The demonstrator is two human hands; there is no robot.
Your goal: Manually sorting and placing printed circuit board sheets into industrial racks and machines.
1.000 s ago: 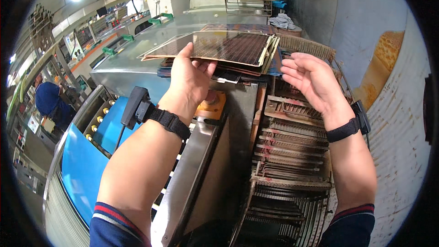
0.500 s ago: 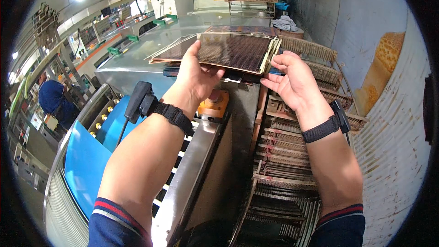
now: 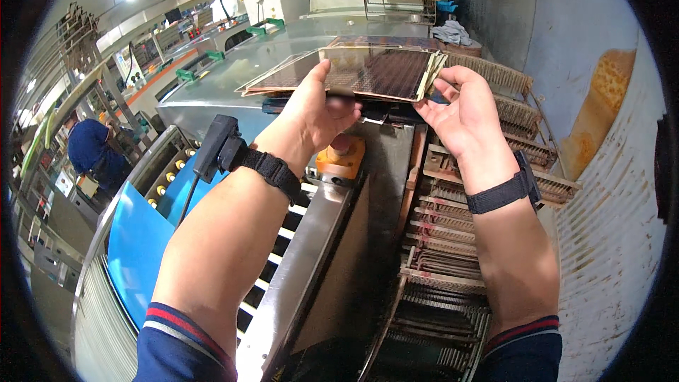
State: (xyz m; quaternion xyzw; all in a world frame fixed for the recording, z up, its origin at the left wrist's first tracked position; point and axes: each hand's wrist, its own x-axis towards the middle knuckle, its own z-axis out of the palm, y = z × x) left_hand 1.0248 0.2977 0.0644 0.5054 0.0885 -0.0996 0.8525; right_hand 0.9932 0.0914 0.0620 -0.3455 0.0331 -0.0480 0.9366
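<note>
A stack of thin dark-brown circuit board panels point(image 3: 382, 74) with pale edges lies over the near end of a grey machine top, its sheets slightly fanned out. My left hand point(image 3: 311, 114) grips the near edge, with the thumb on top and the fingers curled underneath. At the right edge, my right hand point(image 3: 463, 113) has its bent fingers against the near right corner of the panels. How firmly those fingertips pinch is partly hidden. Darker sheets point(image 3: 279, 106) show beneath the stack.
An orange box with a round button point(image 3: 339, 159) sits below the stack. Slotted racks point(image 3: 445, 233) stand at the right, beside a stained pale wall. A roller conveyor with blue sheets point(image 3: 138, 233) is at the left. Farther back are a grey cloth point(image 3: 453, 33) and another person point(image 3: 95, 148).
The view has shifted slightly, so the scene sits a little to the right. Both hands stay at the stack, and the right fingers are more curled at its corner. The far person has straightened.
</note>
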